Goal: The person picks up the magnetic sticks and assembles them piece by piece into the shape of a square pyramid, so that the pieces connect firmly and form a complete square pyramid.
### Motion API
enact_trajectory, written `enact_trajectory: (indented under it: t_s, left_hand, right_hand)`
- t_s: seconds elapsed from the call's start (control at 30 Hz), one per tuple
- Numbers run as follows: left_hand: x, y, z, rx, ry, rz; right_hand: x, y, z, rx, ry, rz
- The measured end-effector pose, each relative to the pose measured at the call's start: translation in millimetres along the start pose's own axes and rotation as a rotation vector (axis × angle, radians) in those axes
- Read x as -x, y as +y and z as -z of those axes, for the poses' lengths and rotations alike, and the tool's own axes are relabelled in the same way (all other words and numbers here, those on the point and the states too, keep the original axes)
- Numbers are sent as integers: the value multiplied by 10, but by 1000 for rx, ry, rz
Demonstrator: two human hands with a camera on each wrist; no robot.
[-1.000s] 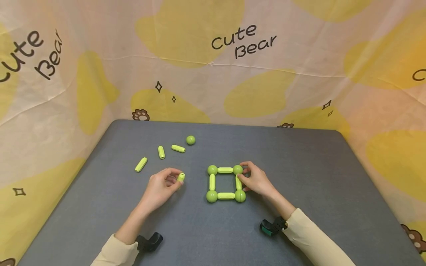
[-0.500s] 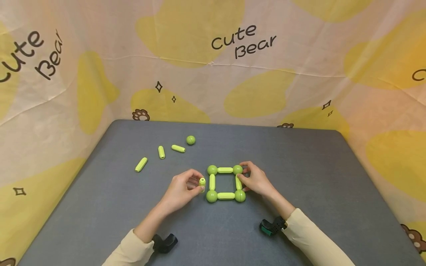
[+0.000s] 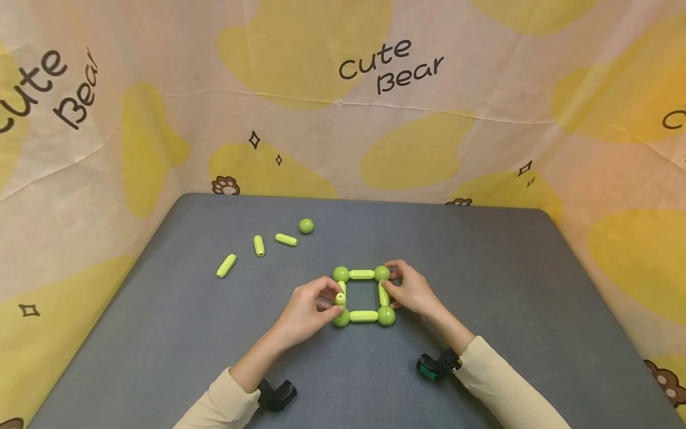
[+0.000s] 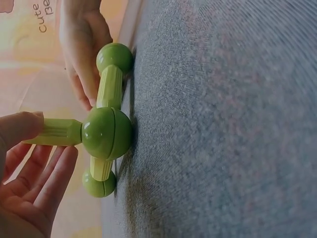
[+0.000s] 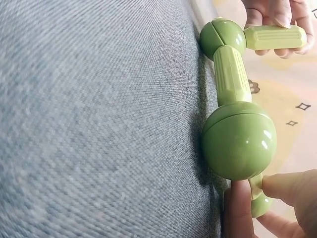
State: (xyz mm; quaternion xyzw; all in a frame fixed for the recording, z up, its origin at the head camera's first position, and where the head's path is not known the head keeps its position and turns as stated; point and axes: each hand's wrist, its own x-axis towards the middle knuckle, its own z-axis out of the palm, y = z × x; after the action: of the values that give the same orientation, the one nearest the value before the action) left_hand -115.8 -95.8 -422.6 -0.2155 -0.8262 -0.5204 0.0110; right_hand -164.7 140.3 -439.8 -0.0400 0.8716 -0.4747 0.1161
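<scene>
A rod (image 4: 62, 132) is pinched upright on the near-left ball (image 4: 107, 133) by the left hand (image 3: 306, 311), square frame (image 3: 364, 316) gripped by the right hand (image 3: 414, 289)!

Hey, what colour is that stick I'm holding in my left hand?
The stick is pale yellow-green, with lengthwise grooves; it shows best in the right wrist view.

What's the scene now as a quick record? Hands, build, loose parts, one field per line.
left hand: pinches an upright stick, lower end touching the near-left ball
right hand: grips the square's right stick
square: four balls joined by four sticks, flat on the table
loose sticks: three, toward the table's back left
loose ball: one, right of those sticks
</scene>
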Motion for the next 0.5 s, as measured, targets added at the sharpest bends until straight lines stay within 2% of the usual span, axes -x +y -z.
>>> enact_trajectory:
  t_s: [0.27, 0.5]
  left_hand:
    - [4, -16, 1, 18, -61, -54]
    - [6, -11, 18, 7, -67, -44]
  right_hand:
    - [8, -14, 2, 17, -7, 4]
    - [16, -23, 2, 22, -8, 3]
